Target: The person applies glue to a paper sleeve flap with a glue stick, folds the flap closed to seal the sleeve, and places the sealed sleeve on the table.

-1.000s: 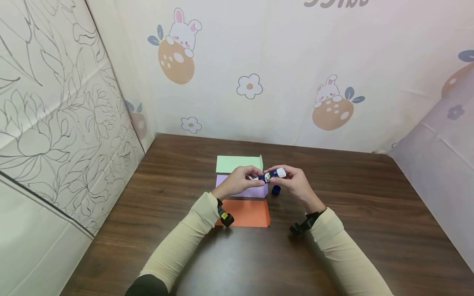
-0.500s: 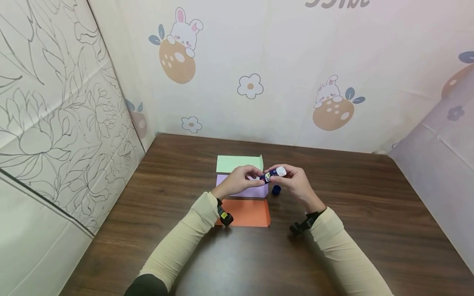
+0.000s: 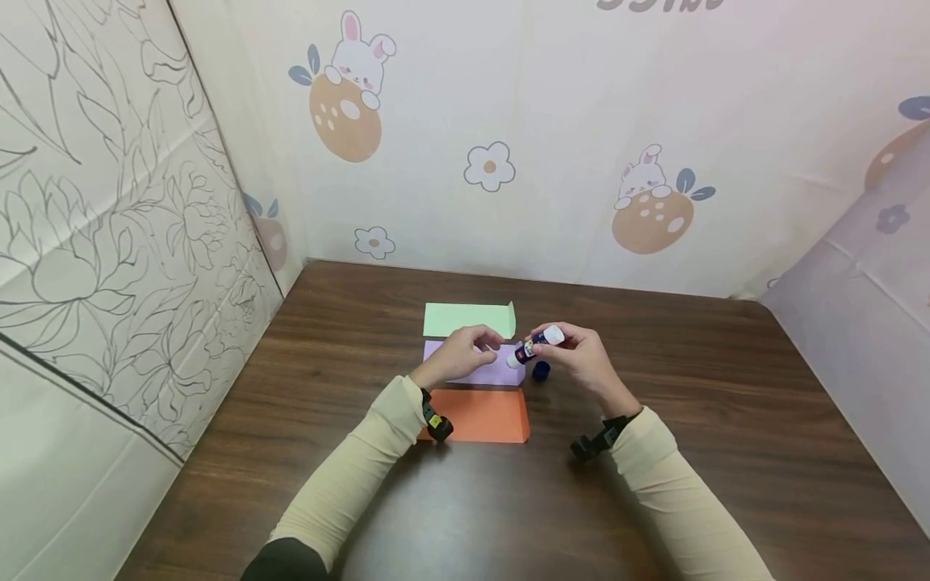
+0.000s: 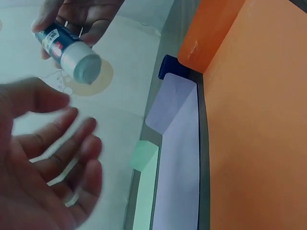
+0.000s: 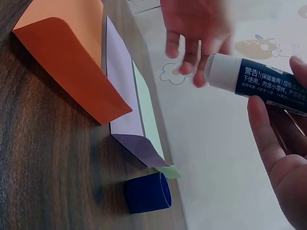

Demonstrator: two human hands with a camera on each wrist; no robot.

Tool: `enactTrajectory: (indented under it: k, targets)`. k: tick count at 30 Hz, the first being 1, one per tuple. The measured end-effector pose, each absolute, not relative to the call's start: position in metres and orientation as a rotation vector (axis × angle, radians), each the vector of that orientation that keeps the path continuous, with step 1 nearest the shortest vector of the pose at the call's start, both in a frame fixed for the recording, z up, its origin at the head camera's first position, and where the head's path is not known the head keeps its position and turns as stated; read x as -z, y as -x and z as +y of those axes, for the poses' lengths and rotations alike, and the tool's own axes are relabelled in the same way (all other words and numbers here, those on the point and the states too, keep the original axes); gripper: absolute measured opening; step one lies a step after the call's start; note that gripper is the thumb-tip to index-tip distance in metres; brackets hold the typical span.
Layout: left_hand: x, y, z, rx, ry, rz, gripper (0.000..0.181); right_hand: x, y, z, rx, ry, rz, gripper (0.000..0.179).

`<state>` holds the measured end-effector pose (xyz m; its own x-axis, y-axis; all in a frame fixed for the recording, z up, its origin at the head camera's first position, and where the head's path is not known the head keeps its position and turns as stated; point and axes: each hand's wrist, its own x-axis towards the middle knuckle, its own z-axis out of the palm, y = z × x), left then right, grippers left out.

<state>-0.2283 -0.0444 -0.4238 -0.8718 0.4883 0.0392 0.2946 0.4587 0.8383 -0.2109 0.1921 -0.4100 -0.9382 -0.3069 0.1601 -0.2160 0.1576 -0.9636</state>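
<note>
An uncapped glue stick [image 3: 532,347], dark blue with white ends, is pinched between the thumb and fingers of my right hand [image 3: 580,357]. It is tilted, its glue end pointing down and left above the purple envelope [image 3: 494,374]. My left hand [image 3: 465,355] holds nothing; its fingers are loosely bent, apart from the glue stick, over the same envelope. The blue cap [image 5: 148,193] rests on the table just right of the envelopes' flaps. A green envelope [image 3: 465,319] lies behind the purple one, and an orange envelope [image 3: 483,416] in front.
The dark wooden table [image 3: 697,387] runs back to a wall covering [image 3: 552,97] printed with rabbits and flowers. A white panel with flower line drawings [image 3: 116,226] borders the left side. The envelopes' right-end flaps stand slightly raised.
My left hand has come off the glue stick and moved a little left. The glue stick, still in my right hand, has tilted more steeply, with its white glue end now exposed.
</note>
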Motion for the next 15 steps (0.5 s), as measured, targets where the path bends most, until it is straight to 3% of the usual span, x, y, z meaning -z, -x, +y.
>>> enactTrajectory:
  k: [15]
  targets:
    - [0.4291,0.2209,-0.0494,-1.085,-0.558,2.606,0.023,0.4144,0.2121,0.193,1.862,0.435,2.336,0.036]
